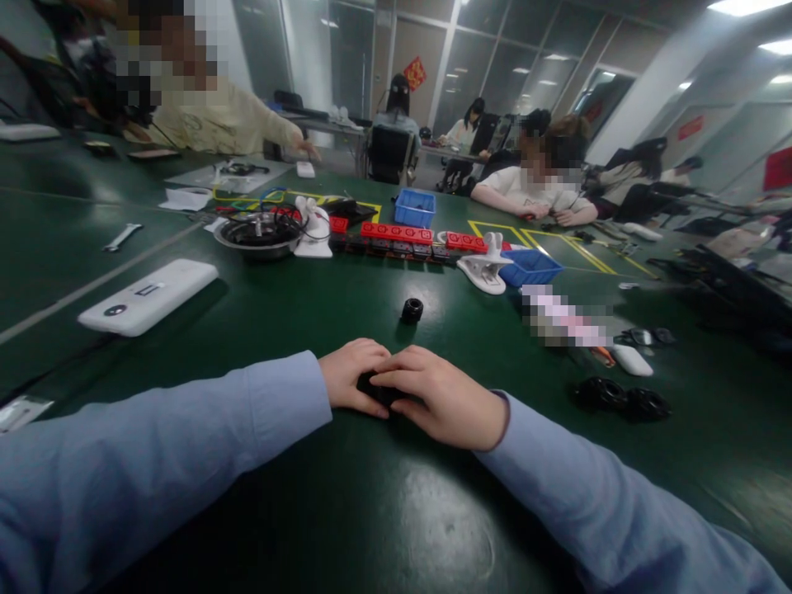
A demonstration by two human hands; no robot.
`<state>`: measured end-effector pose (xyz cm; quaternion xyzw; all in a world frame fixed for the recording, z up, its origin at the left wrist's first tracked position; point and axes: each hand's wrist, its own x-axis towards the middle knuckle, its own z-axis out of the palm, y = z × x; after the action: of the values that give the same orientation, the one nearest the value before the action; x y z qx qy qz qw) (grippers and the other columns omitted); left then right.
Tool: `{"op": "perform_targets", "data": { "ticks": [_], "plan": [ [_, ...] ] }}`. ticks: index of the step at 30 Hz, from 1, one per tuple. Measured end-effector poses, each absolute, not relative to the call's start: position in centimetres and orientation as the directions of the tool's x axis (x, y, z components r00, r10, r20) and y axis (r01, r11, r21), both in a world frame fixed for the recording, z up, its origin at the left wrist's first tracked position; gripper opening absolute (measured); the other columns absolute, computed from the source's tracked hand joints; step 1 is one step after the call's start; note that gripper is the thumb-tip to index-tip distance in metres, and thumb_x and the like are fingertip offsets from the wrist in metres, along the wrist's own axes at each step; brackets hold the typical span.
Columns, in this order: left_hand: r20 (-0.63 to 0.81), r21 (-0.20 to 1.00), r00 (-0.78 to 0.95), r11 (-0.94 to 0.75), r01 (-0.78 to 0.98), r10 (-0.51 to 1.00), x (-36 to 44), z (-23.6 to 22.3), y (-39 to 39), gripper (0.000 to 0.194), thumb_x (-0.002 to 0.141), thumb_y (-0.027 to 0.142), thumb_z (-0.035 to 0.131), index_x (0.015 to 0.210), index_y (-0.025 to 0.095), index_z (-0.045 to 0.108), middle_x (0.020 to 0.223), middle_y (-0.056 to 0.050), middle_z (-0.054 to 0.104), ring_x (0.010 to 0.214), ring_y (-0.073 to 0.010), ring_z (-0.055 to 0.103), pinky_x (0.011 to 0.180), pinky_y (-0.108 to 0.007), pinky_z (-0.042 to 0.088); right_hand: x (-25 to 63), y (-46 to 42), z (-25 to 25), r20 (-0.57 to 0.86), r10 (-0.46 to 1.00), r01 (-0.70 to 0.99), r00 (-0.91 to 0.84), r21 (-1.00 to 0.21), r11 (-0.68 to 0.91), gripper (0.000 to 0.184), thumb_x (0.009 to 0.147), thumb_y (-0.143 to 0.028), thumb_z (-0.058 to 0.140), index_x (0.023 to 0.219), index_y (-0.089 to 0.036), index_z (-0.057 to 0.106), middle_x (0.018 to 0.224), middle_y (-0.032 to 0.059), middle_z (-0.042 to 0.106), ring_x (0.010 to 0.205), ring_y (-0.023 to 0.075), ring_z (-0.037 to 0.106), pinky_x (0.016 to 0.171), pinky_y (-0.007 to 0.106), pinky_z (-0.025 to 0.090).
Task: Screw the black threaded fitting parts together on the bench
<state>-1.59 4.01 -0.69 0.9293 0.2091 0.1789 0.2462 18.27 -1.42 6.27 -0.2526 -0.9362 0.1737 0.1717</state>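
At the near middle of the green table, my left hand and my right hand meet around a small black part. Both sets of fingers are closed on it from either side, and they cover most of it, so its exact kind cannot be made out. Just beyond my hands stands a short black cylindrical piece, apart from them. To the right lie two black tyre-like rings, a left one and a right one, side by side.
A white power bank and a wrench lie on the left. Across the middle are a metal bowl with black contents, red power strips, white clip stands and blue bins. A white mouse-like object lies right. Several people sit beyond.
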Motion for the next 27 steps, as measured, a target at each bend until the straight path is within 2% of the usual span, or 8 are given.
{"op": "perform_targets", "data": {
  "ticks": [5,11,18,23,27],
  "plan": [
    [0.224,0.545,0.834,-0.774,0.322,0.505,-1.54,-0.69,3.96,0.054,0.067,0.061,0.069,0.097,0.018,0.061,0.101,-0.006,0.061,0.095,-0.0246,0.055,0.09,-0.04,0.04,18.44,-1.29,6.42,0.226,0.499,0.38,-0.837,-0.416,0.826,0.035,0.075,-0.002,0.058,0.107,-0.013,0.064,0.112,0.0108,0.066,0.101,0.0214,0.058,0.089,0.038,0.048],
    [0.227,0.567,0.829,-0.761,0.314,0.511,-1.53,-0.65,3.89,0.053,0.066,0.062,0.07,0.095,0.018,0.062,0.101,-0.006,0.061,0.095,-0.0246,0.054,0.091,-0.039,0.039,18.66,-1.14,6.47,0.246,0.46,0.323,-0.853,-0.442,0.837,0.034,0.077,0.001,0.052,0.105,-0.013,0.065,0.114,0.0102,0.066,0.111,0.019,0.058,0.101,0.039,0.042],
    [0.218,0.562,0.823,-0.757,0.333,0.524,-1.5,-0.78,3.92,0.056,0.064,0.061,0.072,0.098,0.018,0.063,0.103,-0.007,0.062,0.096,-0.025,0.055,0.091,-0.039,0.04,18.99,-0.74,6.69,0.148,0.463,0.343,-0.874,-0.487,0.803,0.036,0.082,0.0,0.048,0.109,-0.017,0.065,0.122,0.0077,0.063,0.121,0.0182,0.054,0.111,0.046,0.03],
    [0.213,0.555,0.824,-0.759,0.34,0.525,-1.51,-0.88,4.01,0.056,0.063,0.06,0.073,0.097,0.016,0.062,0.102,-0.007,0.062,0.094,-0.0248,0.055,0.09,-0.039,0.04,19.0,-0.79,6.81,0.121,0.476,0.367,-0.871,-0.485,0.794,0.037,0.083,-0.002,0.048,0.11,-0.02,0.065,0.124,0.0074,0.062,0.123,0.0185,0.051,0.111,0.049,0.029],
    [0.222,0.542,0.822,-0.767,0.344,0.525,-1.42,-0.71,3.92,0.054,0.064,0.06,0.072,0.093,0.015,0.062,0.097,-0.007,0.061,0.091,-0.0242,0.056,0.088,-0.038,0.041,18.98,-1.0,6.61,0.122,0.468,0.38,-0.875,-0.425,0.822,0.045,0.077,0.002,0.046,0.112,-0.021,0.063,0.125,0.007,0.061,0.125,0.0209,0.05,0.112,0.057,0.017]
  ]
}}
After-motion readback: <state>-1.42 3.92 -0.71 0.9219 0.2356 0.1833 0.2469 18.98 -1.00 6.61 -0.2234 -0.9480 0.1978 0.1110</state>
